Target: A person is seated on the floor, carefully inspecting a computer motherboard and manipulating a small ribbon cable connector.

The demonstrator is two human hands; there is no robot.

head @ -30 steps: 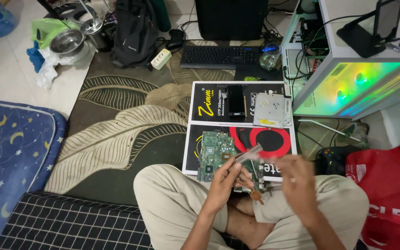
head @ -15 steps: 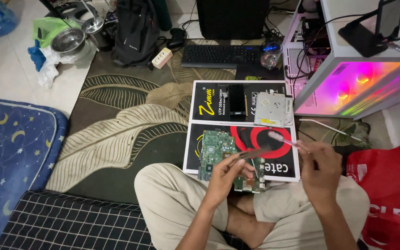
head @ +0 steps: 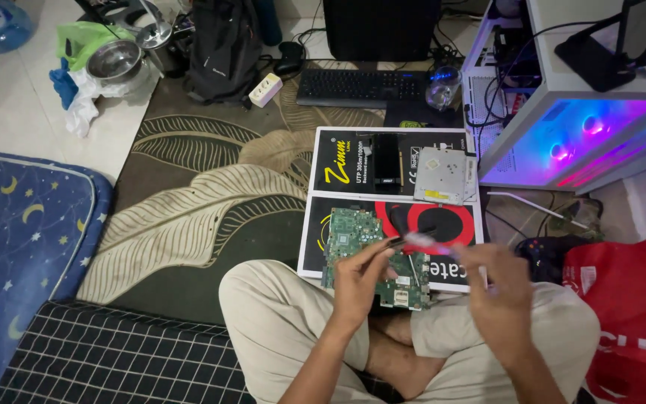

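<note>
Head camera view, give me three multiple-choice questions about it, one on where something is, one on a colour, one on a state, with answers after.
1. Where does the green circuit board lie?
A. On a flat black box in front of the person's crossed legs
B. On the blue mattress
C. On the keyboard

2. What colour is the bag at the person's right?
A. Yellow
B. Red
C. White

3. What are the two hands doing?
A. Resting flat on the knees
B. Holding a thin tool between them over the board
C. Typing on the keyboard

Answers: 1 A, the board rests on the black box by the knees. 2 B, the bag is plainly red. 3 B, the left hand and right hand are raised with a thin tool spanning their fingertips; its kind is too blurred to tell.
</note>
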